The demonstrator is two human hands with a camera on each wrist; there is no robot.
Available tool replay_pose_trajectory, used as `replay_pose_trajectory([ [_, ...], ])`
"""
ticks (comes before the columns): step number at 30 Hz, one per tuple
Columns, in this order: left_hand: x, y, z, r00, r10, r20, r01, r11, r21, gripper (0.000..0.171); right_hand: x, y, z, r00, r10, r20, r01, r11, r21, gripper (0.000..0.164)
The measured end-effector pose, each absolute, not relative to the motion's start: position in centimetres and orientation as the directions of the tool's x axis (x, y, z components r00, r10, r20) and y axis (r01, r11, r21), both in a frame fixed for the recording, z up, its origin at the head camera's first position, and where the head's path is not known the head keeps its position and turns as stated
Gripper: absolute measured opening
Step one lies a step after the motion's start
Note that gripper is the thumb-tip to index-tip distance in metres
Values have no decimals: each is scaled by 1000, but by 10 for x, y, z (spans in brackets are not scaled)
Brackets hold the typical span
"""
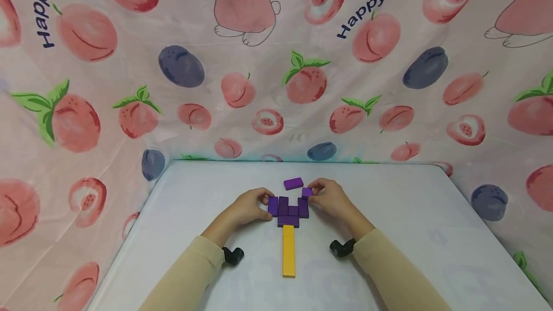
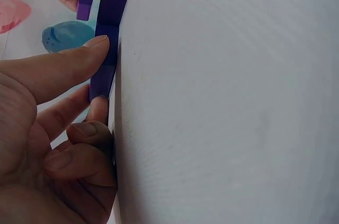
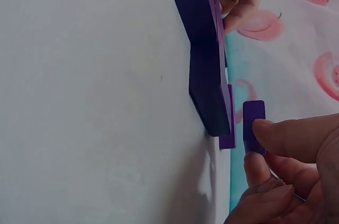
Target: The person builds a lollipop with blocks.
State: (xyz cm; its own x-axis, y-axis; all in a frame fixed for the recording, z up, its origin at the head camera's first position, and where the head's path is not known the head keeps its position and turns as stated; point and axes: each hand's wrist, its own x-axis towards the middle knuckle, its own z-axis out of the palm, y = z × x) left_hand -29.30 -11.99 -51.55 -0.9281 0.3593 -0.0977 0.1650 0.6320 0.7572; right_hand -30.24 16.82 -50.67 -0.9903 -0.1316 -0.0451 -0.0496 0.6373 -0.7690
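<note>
Several purple blocks (image 1: 288, 221) lie flat in a joined group at the top of a long yellow strip (image 1: 289, 253). My left hand (image 1: 251, 206) pinches the leftmost purple block (image 1: 273, 206) between thumb and finger, and that block sits against the group. Between thumb and fingers, my right hand (image 1: 331, 198) holds a small purple block (image 3: 254, 128). In the right wrist view this block is raised off the table, just beyond the end of the group's right-hand block (image 3: 207, 89). The right thumb covers part of it.
A loose purple block (image 1: 293, 184) lies on the white table (image 1: 173, 282) behind the group. A cloth printed with fruit (image 1: 268, 90) hangs around the table's back and sides. Dark wrist devices (image 1: 234, 256) show beside both sleeves.
</note>
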Motion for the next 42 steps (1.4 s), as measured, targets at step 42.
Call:
replay_pose_trajectory([
  [42,-293,-121,-516,-930,353,-104,157,637,755,56,-296,134,-510,-977,-189,-96,-47,633,-773,25],
])
